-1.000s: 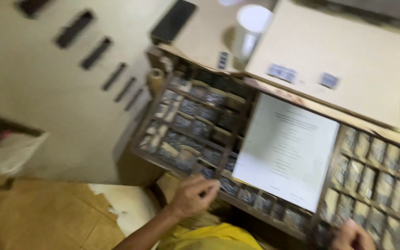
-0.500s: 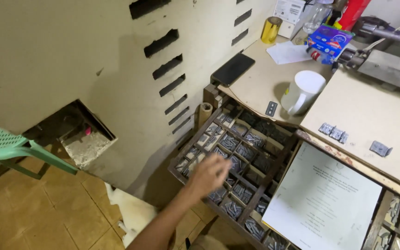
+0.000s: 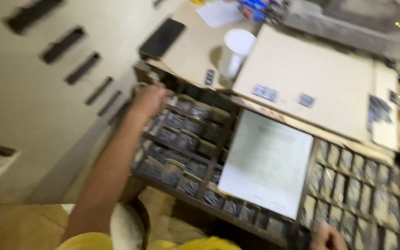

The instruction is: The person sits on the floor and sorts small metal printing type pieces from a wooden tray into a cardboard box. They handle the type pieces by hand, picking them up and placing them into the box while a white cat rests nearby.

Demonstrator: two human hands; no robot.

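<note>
A wooden tray divided into many small compartments of grey metal pieces lies in front of me. My left hand reaches over its far left corner, fingers curled down at the compartments; motion blur hides whether it holds anything. My right hand shows only partly at the bottom edge, resting by the tray's right compartments. A white printed sheet lies across the middle of the tray.
Behind the tray lies a brown cardboard board with small dark blocks on it. A white cup and a black phone sit on the bench. A pale cabinet front with dark slots stands to the left.
My left hand has moved from the tray's near left compartments up to its far left corner. The view has swung right and closer to the tray.
</note>
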